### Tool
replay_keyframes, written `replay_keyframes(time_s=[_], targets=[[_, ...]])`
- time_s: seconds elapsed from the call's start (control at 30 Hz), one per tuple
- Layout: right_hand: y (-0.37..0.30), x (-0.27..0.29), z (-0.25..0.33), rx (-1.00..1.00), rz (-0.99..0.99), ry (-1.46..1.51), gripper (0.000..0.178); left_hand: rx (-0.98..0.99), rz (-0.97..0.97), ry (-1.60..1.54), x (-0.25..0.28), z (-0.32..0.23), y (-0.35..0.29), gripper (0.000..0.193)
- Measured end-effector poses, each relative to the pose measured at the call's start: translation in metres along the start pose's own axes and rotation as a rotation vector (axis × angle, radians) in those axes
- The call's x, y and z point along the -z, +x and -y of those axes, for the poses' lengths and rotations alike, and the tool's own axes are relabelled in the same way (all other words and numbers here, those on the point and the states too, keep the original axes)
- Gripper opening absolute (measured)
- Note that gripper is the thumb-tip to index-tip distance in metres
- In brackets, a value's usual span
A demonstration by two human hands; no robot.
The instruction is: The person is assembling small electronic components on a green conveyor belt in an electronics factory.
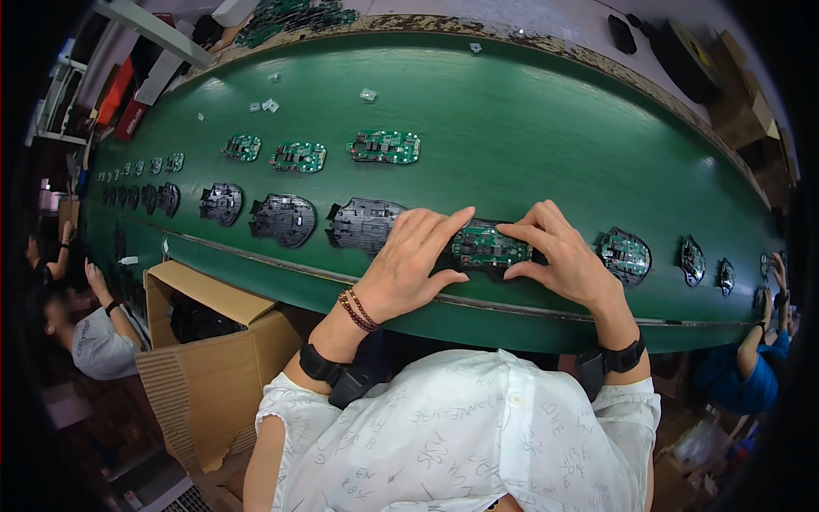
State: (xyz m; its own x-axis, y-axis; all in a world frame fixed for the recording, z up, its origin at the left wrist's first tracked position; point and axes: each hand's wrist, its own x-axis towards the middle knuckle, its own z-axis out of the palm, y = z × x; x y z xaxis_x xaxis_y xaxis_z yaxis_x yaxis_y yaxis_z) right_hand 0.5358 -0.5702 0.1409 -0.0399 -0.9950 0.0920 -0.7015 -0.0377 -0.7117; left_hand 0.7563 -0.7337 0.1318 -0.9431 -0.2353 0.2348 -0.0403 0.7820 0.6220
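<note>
A green circuit board [490, 246] lies over a black plastic shell [450, 258] on the green conveyor belt in front of me. My left hand [403, 263] straddles the left end of the shell, index finger along the far side and thumb along the near side. At the other end, my right hand [559, 254] pinches the board between thumb and fingers. My palms hide much of the shell's outline. Just left of my left hand sits another bare black shell [363, 225]. To the right is a black shell with a board [625, 255] in it.
More black shells [283, 220] line the belt's near side leftward, with loose circuit boards [384, 147] behind them. Small clear pieces [368, 95] lie farther back. An open cardboard box [209, 341] stands at the near left. Other people [107, 337] work at both ends.
</note>
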Motion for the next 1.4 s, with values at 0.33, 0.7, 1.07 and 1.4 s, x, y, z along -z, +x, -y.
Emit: replay_keyframes(time_s=[0.33,0.7,1.07,1.4], targets=[[-0.004,-0.001,-0.002,0.044,-0.012,-0.047,0.063,0.040,0.050,-0.012,0.001,-0.002,0.003,0.091],[-0.010,-0.014,-0.004,0.023,-0.127,0.003,0.075,0.047,0.078,-0.188,-0.027,-0.007,0.029,0.053],[-0.027,-0.018,-0.001,-0.079,-0.150,0.122,0.094,0.054,0.042,-0.175,-0.034,-0.010,0.029,0.047],[-0.019,-0.027,0.001,-0.160,-0.231,0.290,0.067,0.065,0.015,-0.134,-0.037,-0.011,0.026,0.046]])
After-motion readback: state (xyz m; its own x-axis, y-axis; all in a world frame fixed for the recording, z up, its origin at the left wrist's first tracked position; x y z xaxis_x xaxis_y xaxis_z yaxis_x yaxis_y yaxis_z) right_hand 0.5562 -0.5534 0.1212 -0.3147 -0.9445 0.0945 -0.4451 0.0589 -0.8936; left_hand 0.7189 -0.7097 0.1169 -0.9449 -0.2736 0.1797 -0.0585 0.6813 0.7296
